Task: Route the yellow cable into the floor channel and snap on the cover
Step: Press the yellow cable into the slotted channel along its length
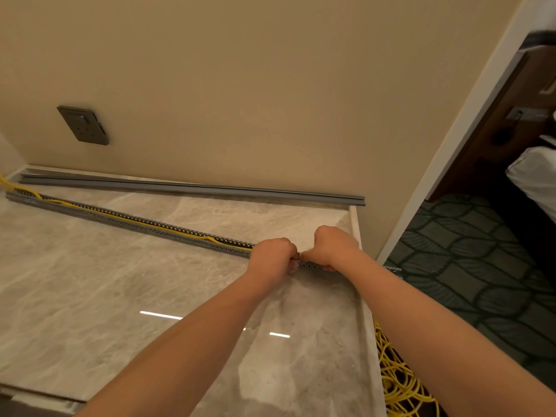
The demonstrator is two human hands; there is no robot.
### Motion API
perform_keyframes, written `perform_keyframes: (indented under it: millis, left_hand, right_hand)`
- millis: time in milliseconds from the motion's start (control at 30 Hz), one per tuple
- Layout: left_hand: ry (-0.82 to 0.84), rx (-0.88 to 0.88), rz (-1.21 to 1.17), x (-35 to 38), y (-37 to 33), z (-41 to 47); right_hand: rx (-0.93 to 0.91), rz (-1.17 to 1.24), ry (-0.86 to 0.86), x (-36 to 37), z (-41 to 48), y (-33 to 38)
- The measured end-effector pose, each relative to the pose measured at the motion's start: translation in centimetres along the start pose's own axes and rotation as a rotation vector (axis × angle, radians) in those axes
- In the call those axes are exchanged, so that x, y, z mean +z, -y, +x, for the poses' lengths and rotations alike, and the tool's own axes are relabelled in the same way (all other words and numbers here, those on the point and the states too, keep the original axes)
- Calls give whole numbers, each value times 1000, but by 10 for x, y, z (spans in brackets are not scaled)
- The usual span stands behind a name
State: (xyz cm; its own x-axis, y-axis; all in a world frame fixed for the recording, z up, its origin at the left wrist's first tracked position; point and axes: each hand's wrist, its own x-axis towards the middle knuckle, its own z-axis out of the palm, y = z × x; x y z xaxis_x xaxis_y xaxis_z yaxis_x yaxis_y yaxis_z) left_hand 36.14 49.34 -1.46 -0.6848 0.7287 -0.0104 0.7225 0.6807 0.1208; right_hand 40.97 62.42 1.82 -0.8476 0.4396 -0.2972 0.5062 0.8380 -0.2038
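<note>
Yellow cable [210, 238]: lying inside the grey channel [120, 224], running from the marble floor's [90, 281] far left corner toward my fists.
Left hand [272, 255]: fingers curled round the channel near the floor's right edge.
Right hand [332, 246]: knuckles against my left, clamped on the same channel.
Cover [192, 188]: loose along the far edge, at the wall's foot.
Cable tangle [400, 383]: heaped off the right edge.
</note>
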Motion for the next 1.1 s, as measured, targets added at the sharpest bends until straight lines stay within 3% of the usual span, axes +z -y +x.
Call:
perform_keyframes:
  millis: [300,600,800,1100]
  left_hand:
    - [-15,-41,-8,-3,-1,6]
    - [-44,-42,36,-4,-4,5]
    - [-35,-36,35,-4,-4,5]
    - [-15,2,91,-7,-7,4]
  right_hand:
    - [96,264,111,-19,-12,-25]
    - [153,345,228,-30,-15,-40]
    - [98,295,207,-37,-9,-42]
    - [-52,231,37,-28,-4,-49]
